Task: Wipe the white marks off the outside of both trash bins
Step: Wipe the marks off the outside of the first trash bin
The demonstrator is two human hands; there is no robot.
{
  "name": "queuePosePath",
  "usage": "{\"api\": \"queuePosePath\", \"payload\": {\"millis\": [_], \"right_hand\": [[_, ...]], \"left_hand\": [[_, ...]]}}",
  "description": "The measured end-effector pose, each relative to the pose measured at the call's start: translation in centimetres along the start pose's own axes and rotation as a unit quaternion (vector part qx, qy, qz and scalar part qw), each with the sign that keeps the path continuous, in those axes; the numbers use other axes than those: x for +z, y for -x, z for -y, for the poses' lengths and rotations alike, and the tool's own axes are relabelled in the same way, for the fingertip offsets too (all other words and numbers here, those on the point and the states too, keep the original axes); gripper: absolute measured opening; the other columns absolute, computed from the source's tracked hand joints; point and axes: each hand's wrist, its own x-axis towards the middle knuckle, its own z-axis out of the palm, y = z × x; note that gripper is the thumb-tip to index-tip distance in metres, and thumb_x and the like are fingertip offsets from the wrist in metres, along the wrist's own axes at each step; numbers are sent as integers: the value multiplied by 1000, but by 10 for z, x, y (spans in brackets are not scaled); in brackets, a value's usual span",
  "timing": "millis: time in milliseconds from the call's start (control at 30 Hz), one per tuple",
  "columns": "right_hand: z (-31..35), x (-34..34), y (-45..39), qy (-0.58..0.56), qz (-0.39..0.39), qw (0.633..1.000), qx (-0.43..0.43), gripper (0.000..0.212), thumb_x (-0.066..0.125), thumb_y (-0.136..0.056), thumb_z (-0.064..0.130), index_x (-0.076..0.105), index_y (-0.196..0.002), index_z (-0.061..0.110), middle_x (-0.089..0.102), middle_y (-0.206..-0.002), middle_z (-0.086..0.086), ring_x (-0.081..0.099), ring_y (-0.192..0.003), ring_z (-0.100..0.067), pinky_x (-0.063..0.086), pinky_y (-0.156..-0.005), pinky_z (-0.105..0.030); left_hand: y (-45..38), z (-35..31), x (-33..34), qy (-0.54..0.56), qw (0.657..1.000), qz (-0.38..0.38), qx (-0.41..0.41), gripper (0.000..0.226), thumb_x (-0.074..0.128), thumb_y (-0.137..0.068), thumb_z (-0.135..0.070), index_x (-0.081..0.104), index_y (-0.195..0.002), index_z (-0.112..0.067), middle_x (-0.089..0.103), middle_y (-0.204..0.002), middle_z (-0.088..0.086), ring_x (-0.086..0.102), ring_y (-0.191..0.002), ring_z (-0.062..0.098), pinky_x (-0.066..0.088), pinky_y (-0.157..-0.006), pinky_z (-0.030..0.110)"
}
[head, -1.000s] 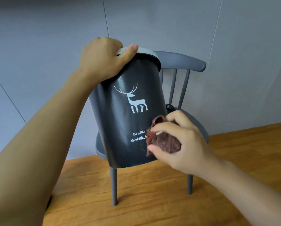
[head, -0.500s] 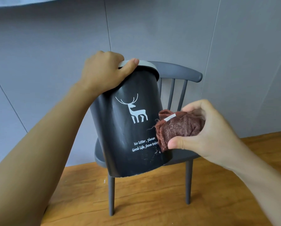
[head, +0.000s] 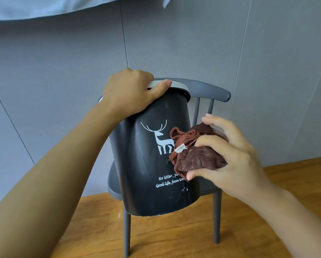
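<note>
In the centre of the frame a dark trash bin [head: 148,164] with a white deer print and white lettering is held tilted in front of a grey chair [head: 210,90]; whether its base rests on the seat cannot be told. The left hand [head: 129,94], upper centre, has its grip closed over the bin's pale rim [head: 178,86], fingers curled over the top and thumb lying along the edge. The right hand [head: 230,161], right of centre, has its grip loosely closed round a bunched reddish-brown cloth [head: 193,155], thumb beneath and fingers spread above. The cloth lies against the bin's right side, covering the deer's hindquarters and the end of the lettering. White scuff marks [head: 180,192] show near the bin's lower right edge, below the cloth. A wooden floor [head: 174,239] fills the bottom of the frame, and grey wall panels [head: 62,62] stand behind.
</note>
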Motion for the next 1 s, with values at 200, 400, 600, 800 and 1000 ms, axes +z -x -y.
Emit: {"api": "queuePosePath", "payload": {"millis": [200, 400, 600, 800, 1000], "right_hand": [[6, 9, -1, 136, 0, 987, 89, 60, 62, -76, 67, 77, -114, 23, 40, -128, -5, 54, -102, -27, 56, -71, -35], [22, 4, -7, 213, 36, 973, 79, 60, 49, -83, 73, 71, -107, 22, 33, -96, 1, 46, -69, -17, 44, -47, -24], [24, -2, -10, 225, 75, 964, 119, 63, 50, -83, 70, 76, -116, 23, 57, -99, 0, 58, -65, -20, 18, -58, -6], [23, 6, -1, 17, 75, 980, 184, 44, 74, -82, 60, 55, -117, 41, 33, -139, 23, 44, -113, 17, 41, -76, 1], [28, 18, -4, -44, -29, 961, 271, 18, 74, -86, 36, 67, -103, 35, 48, -132, 14, 42, -115, 24, 37, -87, 5]], "left_hand": [[0, 9, 2, -1, 1000, -4, -13, 68, 37, -92, -73, 28, -57, -15, 37, -50, 1, 42, -58, 33, 21, -52, 34], [0, 11, 4, 2, 1000, -9, -16, 69, 36, -91, -74, 26, -57, -14, 34, -49, 1, 38, -53, 29, 18, -50, 33], [0, 7, 3, -2, 1000, -9, -11, 68, 39, -93, -72, 25, -57, -15, 32, -48, -1, 37, -55, 32, 20, -52, 33], [0, 9, 3, 9, 1000, -6, -16, 68, 37, -91, -73, 26, -57, -15, 33, -48, -1, 37, -53, 28, 19, -51, 33], [1, 11, 4, 16, 999, -4, -31, 69, 37, -90, -74, 26, -57, -14, 33, -48, 1, 35, -50, 22, 20, -51, 33]]}}
